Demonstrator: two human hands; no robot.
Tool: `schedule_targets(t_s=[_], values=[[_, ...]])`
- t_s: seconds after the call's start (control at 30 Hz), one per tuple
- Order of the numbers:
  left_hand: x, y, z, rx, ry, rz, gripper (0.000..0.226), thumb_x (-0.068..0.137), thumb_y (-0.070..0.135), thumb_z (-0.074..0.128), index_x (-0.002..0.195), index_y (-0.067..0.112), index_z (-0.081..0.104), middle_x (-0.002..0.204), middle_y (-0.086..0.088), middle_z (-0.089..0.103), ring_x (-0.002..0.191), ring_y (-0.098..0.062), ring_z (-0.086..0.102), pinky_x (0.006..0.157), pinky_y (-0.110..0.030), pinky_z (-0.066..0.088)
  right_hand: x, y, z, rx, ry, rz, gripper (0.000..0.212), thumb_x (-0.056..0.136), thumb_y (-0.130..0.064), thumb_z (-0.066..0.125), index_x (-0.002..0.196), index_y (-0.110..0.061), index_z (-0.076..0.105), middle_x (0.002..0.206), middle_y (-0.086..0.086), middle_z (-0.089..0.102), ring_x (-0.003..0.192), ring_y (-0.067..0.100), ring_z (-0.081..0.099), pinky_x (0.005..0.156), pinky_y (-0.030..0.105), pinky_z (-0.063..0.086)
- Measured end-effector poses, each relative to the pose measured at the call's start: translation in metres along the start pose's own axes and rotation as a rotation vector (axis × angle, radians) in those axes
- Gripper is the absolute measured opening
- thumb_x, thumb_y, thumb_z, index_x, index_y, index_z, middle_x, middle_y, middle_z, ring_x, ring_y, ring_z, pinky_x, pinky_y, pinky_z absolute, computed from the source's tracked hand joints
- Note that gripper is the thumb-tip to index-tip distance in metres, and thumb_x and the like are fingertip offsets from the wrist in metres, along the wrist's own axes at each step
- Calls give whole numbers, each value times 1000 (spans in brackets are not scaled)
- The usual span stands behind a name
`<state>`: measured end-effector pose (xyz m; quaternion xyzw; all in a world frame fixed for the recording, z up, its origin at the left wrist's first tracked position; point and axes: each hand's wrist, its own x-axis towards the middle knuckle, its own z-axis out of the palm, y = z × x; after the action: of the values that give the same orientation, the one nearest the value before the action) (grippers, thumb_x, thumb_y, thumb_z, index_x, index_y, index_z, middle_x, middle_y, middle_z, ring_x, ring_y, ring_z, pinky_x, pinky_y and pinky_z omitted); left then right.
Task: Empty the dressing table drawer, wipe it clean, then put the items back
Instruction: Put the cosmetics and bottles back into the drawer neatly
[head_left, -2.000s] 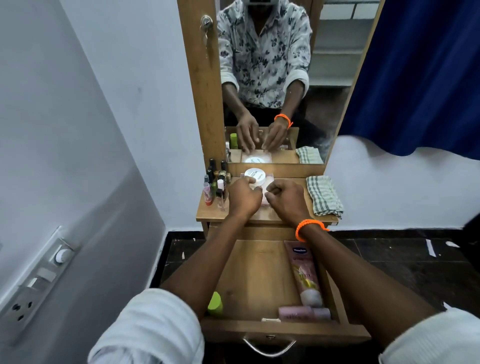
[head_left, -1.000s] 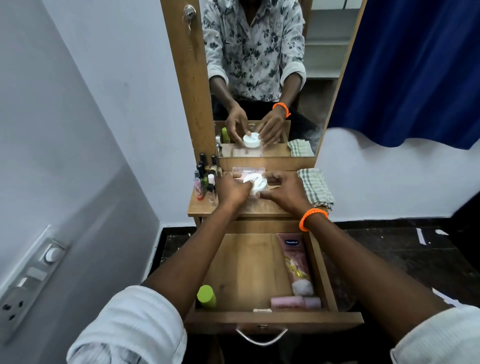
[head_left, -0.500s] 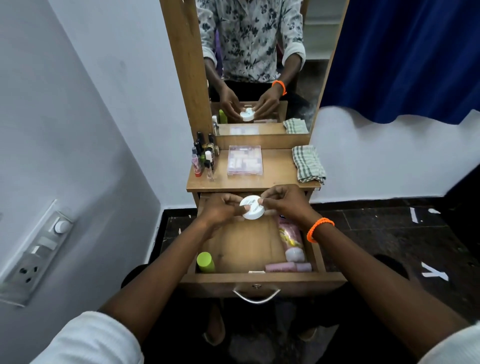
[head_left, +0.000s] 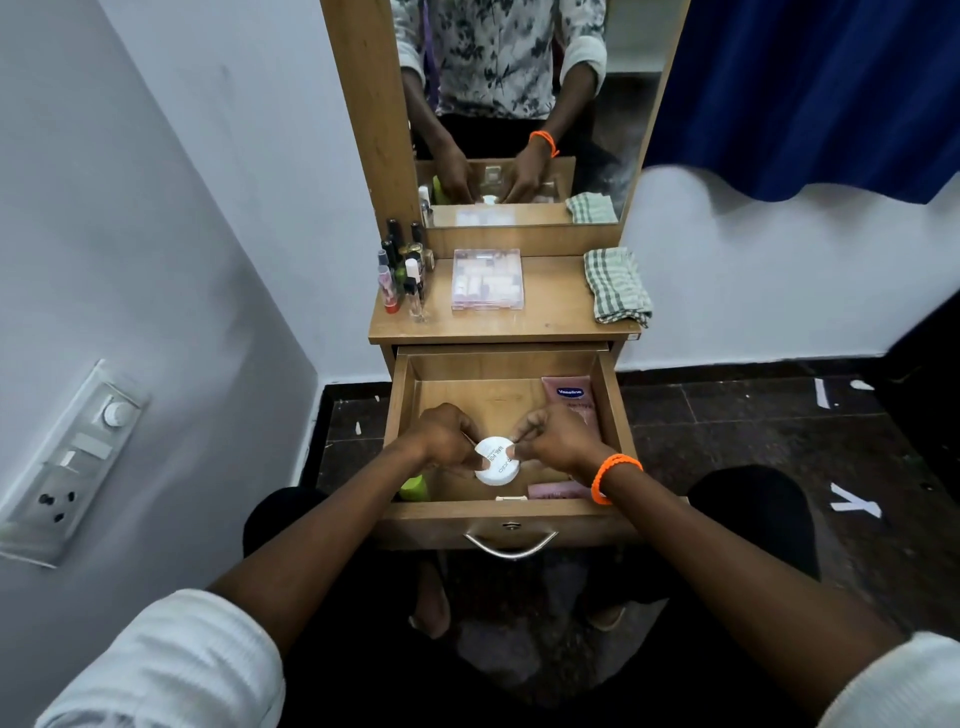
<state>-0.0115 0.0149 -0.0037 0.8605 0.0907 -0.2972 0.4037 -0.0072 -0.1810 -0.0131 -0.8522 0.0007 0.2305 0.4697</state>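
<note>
From the head camera I see my left hand (head_left: 441, 436) and my right hand (head_left: 558, 439) both pinching a small round white jar (head_left: 497, 461), one on each side. The jar is low inside the open drawer (head_left: 511, 512), near its front, between a green bottle (head_left: 414, 487) and a pink tube (head_left: 574, 397).

An open drawer (head_left: 613, 410) projects toward the viewer from under the table (head_left: 550, 322). Both hands, left (head_left: 441, 434) and right (head_left: 558, 439), hold a round jar (head_left: 496, 461) between them over the drawer's front half. A tube (head_left: 571, 397) lies along the drawer's right side. On the table: bottles (head_left: 402, 273) at left, a flat box (head_left: 487, 279) in the middle, a folded cloth (head_left: 615, 286) at right, with a mirror (head_left: 519, 104) behind.
</note>
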Motion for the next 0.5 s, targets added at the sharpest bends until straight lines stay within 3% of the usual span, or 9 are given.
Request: schedule_targets(t_s=[0.1,0.33,0.5], values=[[-2,3,2,142,8,23,34,79,7,88,112,10,77,105,-7,79,74,-10,74,50,-14,52,0,1,2,-50,-12,-15,16,74,-1,84,88,-4,76,83,5,77,76,13,72,66,22,57],[-3,10,7,231,-76,7,46,83,8,85,126,11,69,116,-11,77,79,-10,75,53,-14,53,0,0,5,-253,-67,-53,18,71,-1,86,86,-5,76,85,6,76,84,17,73,79,31,60],[-5,13,9,259,-111,10,45,85,8,84,126,13,68,107,-11,79,87,-17,79,57,-16,55,2,0,5,-321,-80,-49,19,71,0,86,86,-6,76,84,6,76,82,17,73,77,30,61]])
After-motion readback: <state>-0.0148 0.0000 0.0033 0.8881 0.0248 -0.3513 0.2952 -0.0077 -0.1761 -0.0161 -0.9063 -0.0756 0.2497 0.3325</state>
